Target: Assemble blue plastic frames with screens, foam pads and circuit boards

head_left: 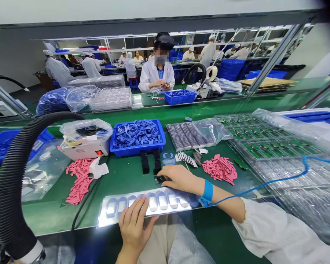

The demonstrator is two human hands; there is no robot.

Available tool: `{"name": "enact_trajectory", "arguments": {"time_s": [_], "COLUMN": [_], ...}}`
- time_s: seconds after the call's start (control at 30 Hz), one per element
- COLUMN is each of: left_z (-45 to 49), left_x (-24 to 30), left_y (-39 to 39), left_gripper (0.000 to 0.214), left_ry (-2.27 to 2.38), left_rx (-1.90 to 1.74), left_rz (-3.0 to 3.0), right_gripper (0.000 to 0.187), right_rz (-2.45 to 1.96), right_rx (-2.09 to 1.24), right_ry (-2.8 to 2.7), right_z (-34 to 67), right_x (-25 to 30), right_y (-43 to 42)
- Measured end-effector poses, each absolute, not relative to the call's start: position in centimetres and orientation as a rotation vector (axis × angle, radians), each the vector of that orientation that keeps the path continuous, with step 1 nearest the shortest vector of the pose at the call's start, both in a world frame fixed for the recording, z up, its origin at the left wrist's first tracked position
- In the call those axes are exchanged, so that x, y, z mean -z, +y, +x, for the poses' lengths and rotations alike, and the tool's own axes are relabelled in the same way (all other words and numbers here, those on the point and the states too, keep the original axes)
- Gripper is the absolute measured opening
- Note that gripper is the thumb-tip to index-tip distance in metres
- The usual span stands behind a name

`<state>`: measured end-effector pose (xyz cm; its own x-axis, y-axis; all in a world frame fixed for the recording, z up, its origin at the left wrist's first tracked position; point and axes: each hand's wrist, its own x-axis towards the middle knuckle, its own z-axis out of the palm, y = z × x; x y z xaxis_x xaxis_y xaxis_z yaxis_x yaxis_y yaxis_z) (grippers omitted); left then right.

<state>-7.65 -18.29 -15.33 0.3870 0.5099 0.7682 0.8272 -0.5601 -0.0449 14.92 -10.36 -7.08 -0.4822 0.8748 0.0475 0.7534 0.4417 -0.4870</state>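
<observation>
My left hand (pixel 134 226) lies with its fingers apart on a long backlit clear tray (pixel 104 214) with a row of oval hollows. My right hand (pixel 178 179), with a blue wrist strap (pixel 208 191) and coiled blue cord (pixel 275 181), reaches over the tray's far edge. Its fingertips rest on a small dark piece (pixel 156 180), mostly hidden beneath them. Just beyond stand two black slotted strips (pixel 145 162) and small clear parts (pixel 167 158). A blue crate (pixel 137 150) of blue plastic frames sits further back.
Pink strip piles (pixel 220 168) lie on the green bench (pixel 46 216) on both sides. Green circuit boards (pixel 266 145) fill clear trays at right. A black corrugated hose (pixel 9 190) curves at left beside a white tape machine (pixel 85 148). A co-worker (pixel 156 71) works across the belt.
</observation>
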Motion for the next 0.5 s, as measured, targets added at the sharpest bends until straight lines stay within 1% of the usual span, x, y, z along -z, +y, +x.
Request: {"name": "enact_trajectory", "arguments": {"time_s": [0.17,0.5], "left_z": [-7.5,-7.4], "left_x": [15.3,15.7], "left_y": [-18.7,-18.8], "left_gripper": [0.035,0.036], "left_ry": [-1.174,-1.199], "left_rx": [1.002,1.071], "left_rz": [-2.264,-2.283], "right_gripper": [0.023,0.027], "right_rz": [-1.52,-1.702], "right_rx": [-0.578,-0.668], "right_ry": [-2.552,-2.614], "right_z": [13.4,13.2], "right_x": [7.2,7.1], "right_y": [-10.0,-9.3]}}
